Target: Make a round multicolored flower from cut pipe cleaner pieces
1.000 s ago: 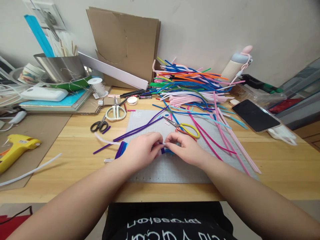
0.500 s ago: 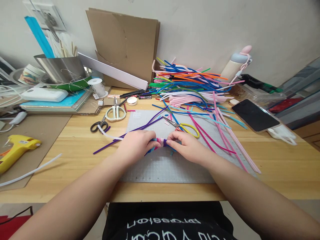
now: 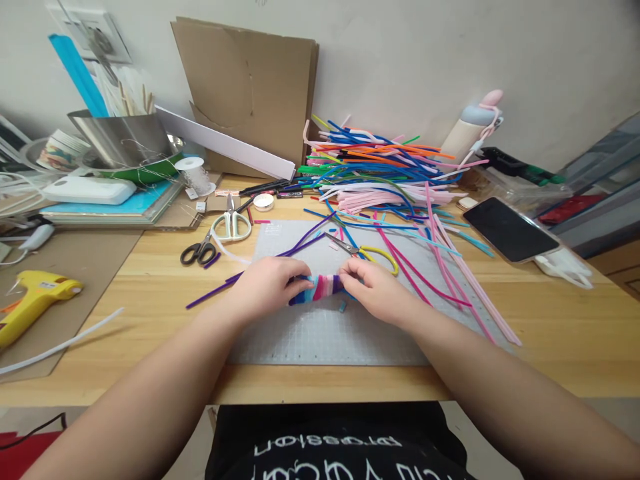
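Between my hands is a striped band of pipe cleaners (image 3: pixel 325 287) in blue, pink, white and purple. My left hand (image 3: pixel 270 285) pinches its left end, the blue part. At the purple end, the fingers of my right hand (image 3: pixel 373 285) are closed on it. A pale white strip (image 3: pixel 225 248) curves out behind my left hand; whether it joins the band is hidden. Under the band lies a grey cutting mat (image 3: pixel 320 343), with a small bluish scrap (image 3: pixel 343 306) on it. Yellow-handled scissors (image 3: pixel 377 257) rest just beyond my right hand.
A heap of coloured pipe cleaners (image 3: pixel 385 167) lies at the back, with loose pink ones (image 3: pixel 410 267) on the right. White-handled scissors (image 3: pixel 231 227) and black-handled scissors (image 3: pixel 199 253) lie left. A yellow glue gun (image 3: pixel 40 300) and a phone (image 3: pixel 510 230) flank the workspace.
The band has turned so that more of its striped face shows. My right hand has shifted slightly right, and the white strip behind my left hand has swung to the right.
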Demonstrator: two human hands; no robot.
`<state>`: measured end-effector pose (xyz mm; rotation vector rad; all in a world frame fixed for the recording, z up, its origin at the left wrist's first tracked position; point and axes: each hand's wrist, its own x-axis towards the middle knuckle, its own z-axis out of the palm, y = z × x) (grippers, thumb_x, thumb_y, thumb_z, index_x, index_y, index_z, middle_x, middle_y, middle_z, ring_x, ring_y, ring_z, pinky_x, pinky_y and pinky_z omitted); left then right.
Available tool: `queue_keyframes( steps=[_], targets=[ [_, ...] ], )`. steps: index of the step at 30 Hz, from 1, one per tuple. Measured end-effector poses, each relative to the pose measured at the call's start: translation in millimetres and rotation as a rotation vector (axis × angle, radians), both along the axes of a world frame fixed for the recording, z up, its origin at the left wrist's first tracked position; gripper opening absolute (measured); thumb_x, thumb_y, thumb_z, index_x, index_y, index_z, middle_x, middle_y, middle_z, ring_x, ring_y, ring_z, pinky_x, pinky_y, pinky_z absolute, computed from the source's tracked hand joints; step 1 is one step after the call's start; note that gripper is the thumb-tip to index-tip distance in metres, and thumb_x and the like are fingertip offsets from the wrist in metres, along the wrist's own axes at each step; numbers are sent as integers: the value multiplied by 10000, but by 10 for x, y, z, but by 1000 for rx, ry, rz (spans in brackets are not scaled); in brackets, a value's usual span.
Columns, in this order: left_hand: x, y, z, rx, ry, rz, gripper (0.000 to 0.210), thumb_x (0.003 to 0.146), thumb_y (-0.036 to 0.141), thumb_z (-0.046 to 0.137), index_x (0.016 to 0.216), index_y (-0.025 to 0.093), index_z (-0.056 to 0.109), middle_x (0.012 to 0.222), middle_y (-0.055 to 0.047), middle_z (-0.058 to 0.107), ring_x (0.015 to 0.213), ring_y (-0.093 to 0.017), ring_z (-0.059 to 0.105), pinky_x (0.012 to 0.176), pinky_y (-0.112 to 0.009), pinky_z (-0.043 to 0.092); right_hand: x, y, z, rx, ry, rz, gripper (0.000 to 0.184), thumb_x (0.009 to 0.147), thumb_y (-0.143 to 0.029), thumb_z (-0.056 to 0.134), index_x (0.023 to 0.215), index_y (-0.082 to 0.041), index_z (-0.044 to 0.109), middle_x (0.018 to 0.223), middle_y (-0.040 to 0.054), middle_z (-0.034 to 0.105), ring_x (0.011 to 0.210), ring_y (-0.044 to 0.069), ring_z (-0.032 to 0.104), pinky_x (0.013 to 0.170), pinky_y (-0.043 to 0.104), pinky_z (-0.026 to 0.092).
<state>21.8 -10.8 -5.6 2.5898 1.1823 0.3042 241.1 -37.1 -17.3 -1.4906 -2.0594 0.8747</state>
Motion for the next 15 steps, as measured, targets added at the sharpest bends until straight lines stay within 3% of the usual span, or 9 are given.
queue_keyframes(
  steps=[4,9,12,15],
  targets=[
    [-41,11,57,-9,40,77,221,849,389,513,866,214,648,739,-18,661,669,-160,582,577,-253,380,15,20,-6,19,27,-37,158,836,-245,417,691,-191,446,664,-29,466,641,124,438,597,250,333],
    [47,-68,47,63,-57,14,310,806,431,580,1018,208,620,947,-50,685,888,-210,608,793,-330,421,-54,-29,5,-16,74,-16,182,853,-284,422,710,-186,480,683,-16,499,669,133,463,613,251,349],
    [112,-109,0,42,-76,-40,197,875,341,494,909,216,643,870,-25,689,831,-178,613,780,-305,421,-83,-57,22,-29,94,1,195,857,-296,433,709,-184,492,677,-11,509,676,137,473,618,253,357],
    [99,-89,-33,29,-39,-1,219,888,312,461,835,210,647,786,-21,677,753,-172,609,703,-284,421,-55,-39,25,-37,96,-17,182,852,-289,439,714,-184,493,678,-11,508,659,134,470,615,255,365]
  ],
)
